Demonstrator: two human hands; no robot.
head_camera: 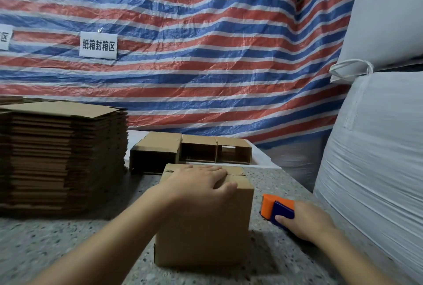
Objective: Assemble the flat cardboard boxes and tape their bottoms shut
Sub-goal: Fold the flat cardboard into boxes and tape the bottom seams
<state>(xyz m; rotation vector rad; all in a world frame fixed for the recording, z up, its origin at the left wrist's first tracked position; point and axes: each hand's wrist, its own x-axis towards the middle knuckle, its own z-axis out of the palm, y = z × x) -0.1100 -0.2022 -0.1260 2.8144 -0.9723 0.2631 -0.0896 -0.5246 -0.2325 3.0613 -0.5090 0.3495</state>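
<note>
Presently the box (203, 223) stands near the middle of the speckled bench (57, 250), flaps uppermost. The left hand (201, 181) lies flat across the closed flaps, fingers (225, 187) spread and pressing down rather than clasped round anything. The right hand (306, 220) rests on the bench just beside the box, its fingers wrapped round the orange and blue tape dispenser (275, 210).

Handling, as judged: the box is empty corrugated card, so light, fairly stiff along its folds, and liable to slide or spring open if the flaps are released. Hold is best kept on top, across the flap seam (233, 173), with pressure straight down.

Clearances: a tall stack of flat cartons (61, 158) stands well apart to the left. Three assembled boxes (192, 152) sit in a row behind, near the far flap edge. A white bulk sack (375, 170) crowds the right side, near the dispenser hand, and the striped tarpaulin (183, 44) closes off the rear. Open bench lies in front of the box and to its left; a tape stroke drawn toward the person looks the least obstructed.
</note>
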